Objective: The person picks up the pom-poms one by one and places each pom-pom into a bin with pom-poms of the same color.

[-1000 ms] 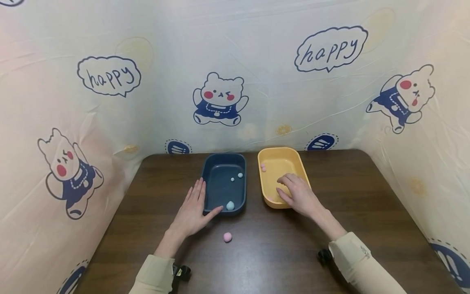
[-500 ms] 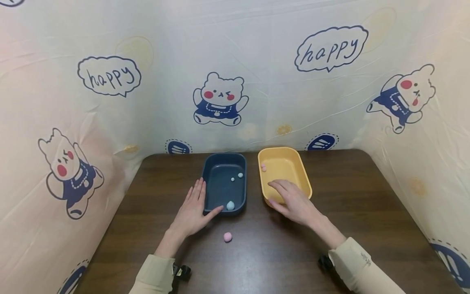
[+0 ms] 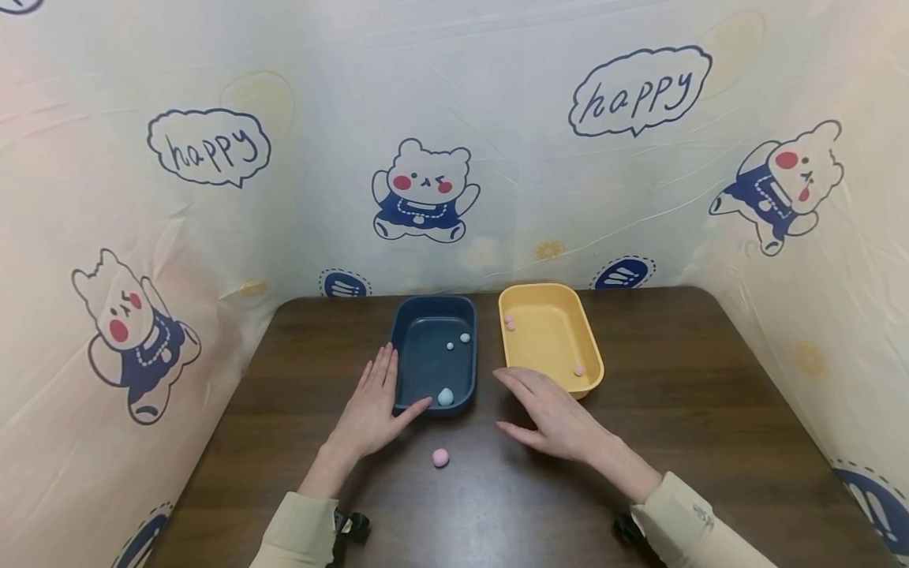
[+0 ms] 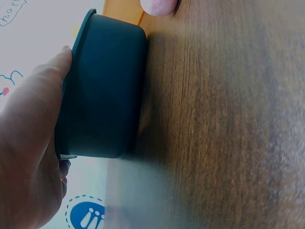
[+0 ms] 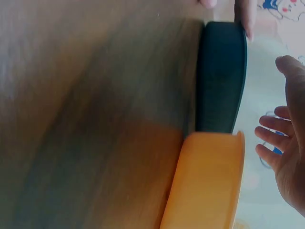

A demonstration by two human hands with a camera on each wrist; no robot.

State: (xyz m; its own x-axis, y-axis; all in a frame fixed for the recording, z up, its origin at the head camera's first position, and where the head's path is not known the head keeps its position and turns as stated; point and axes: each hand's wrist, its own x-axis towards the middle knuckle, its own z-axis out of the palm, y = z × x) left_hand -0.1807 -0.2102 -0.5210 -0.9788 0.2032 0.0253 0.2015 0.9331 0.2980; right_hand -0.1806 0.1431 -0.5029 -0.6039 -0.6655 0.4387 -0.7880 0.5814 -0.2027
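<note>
My left hand (image 3: 369, 410) rests along the left rim of a dark blue tray (image 3: 399, 315), fingers straight and the thumb at its near edge. In that tray lie several light blue balls, the largest ball (image 3: 445, 397) near the thumb. My right hand (image 3: 561, 418) is held over the near left corner of a yellow tray (image 3: 541, 289), thumb apart from the fingers and nothing between them. Two small pink balls (image 3: 510, 323) sit at the yellow tray's left side, and another pink ball (image 3: 578, 370) at its near right. A larger pink ball (image 3: 440, 457) lies on the table before the blue tray.
The brown wooden table (image 3: 483, 521) carries both trays side by side, with a narrow gap between them. A pale printed cloth (image 3: 518, 181) hangs behind and along both sides of the table.
My right hand has moved left and nearer, from over the yellow tray to its near left corner. A pink ball now shows at that tray's near right. My left hand has stayed put.
</note>
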